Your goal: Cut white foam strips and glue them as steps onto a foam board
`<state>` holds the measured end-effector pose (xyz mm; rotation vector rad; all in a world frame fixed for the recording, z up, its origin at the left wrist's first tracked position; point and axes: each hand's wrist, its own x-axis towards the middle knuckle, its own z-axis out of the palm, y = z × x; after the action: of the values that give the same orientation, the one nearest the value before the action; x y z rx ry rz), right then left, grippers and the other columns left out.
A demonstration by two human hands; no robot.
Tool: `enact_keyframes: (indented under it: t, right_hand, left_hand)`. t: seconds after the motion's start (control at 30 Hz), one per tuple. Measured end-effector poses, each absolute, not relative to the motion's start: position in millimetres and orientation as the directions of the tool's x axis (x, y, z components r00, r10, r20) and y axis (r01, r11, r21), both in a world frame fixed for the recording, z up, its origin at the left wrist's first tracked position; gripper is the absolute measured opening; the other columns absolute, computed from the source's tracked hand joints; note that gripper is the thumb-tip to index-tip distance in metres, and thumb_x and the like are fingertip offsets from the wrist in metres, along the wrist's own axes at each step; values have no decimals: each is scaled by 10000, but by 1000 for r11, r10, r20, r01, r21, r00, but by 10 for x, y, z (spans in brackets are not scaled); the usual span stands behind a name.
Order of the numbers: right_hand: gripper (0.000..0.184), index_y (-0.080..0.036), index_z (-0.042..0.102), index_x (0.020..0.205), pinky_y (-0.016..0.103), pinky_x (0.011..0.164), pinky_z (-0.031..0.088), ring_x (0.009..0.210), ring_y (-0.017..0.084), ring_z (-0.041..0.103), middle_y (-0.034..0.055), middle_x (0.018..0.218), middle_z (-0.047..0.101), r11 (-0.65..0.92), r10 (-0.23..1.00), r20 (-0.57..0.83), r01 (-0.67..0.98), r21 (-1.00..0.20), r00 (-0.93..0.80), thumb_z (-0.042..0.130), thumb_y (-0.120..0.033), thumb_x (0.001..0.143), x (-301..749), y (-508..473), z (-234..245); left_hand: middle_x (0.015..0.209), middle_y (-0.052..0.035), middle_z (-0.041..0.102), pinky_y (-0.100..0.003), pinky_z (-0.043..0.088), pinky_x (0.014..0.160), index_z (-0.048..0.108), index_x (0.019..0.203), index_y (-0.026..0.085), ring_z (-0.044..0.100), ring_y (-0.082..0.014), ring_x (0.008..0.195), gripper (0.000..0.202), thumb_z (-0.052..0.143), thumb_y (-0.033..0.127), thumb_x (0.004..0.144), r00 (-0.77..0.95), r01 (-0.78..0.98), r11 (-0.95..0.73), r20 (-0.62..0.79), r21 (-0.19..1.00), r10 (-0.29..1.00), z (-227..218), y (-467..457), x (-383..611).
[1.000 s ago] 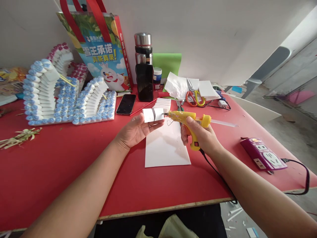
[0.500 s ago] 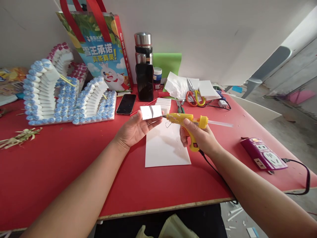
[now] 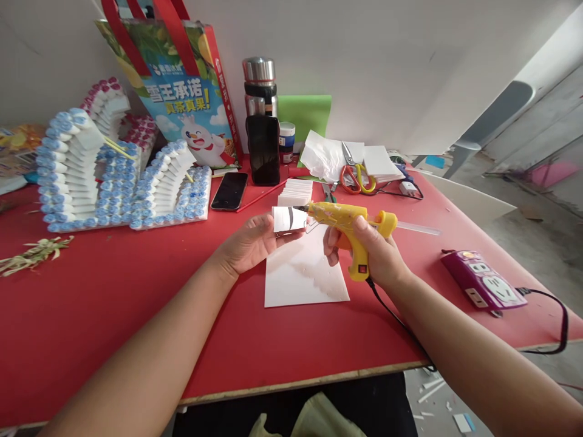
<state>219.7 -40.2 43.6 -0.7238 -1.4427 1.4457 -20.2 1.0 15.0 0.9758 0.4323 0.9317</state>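
Over the preceding 0.5 s, the left hand (image 3: 249, 244) carried the small white piece (image 3: 281, 220) rightward and nearer the person. The right hand (image 3: 383, 254) moved the yellow glue gun (image 3: 337, 213) rightward; its nozzle (image 3: 302, 208) passed from the piece's right edge to its upper right corner, and the fingers (image 3: 330, 244) extended farther forward.

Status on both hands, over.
Left hand holds small white piece. Right hand grips yellow glue gun, nozzle close to piece. White board below, on red table.
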Motion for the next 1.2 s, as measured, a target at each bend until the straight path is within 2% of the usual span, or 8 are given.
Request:
enact_keyframes:
  t: [0.4, 0.8, 1.1, 1.2]
  right_hand:
    - [463, -205, 652, 737, 326, 533, 500, 531, 167, 596, 16, 635, 601, 96, 907, 138, -124, -988, -399, 565, -603, 959, 2203, -441, 425]
    - [442, -208, 677, 795, 324, 522, 504, 531, 169, 593, 13, 615, 605, 73, 914, 107, -103, -992, -391, 581, -612, 946, 2192, -444, 387]
    - [467, -204, 642, 726, 322, 532, 497, 515, 155, 582, 5, 602, 587, 80, 909, 102, -72, -994, -404, 571, -604, 956, 2187, -447, 422]
    - [434, -206, 663, 789, 321, 518, 483, 505, 154, 579, -2, 608, 587, 84, 909, 103, -64, -994, -405, 572, -595, 959, 2187, -447, 413]
  left_hand:
    - [1368, -175, 668, -490, 420, 1174, 763, 1146, 136, 586, -348, 1323, 546, 815, 535, 778, 573, -436, 208, 92, 875, 815, 128, 14, -183]
    - [1349, -158, 683, -502, 418, 1176, 768, 1161, 160, 582, -346, 1327, 538, 829, 523, 768, 579, -420, 196, 95, 886, 810, 111, 9, -191]
    - [1338, -147, 693, -501, 412, 1179, 776, 1144, 171, 587, -340, 1327, 493, 831, 496, 777, 581, -431, 209, 92, 878, 809, 116, 9, -194]
    - [1336, -153, 693, -487, 421, 1171, 772, 1147, 159, 593, -339, 1320, 510, 840, 494, 768, 573, -437, 216, 85, 873, 815, 132, 0, -189]
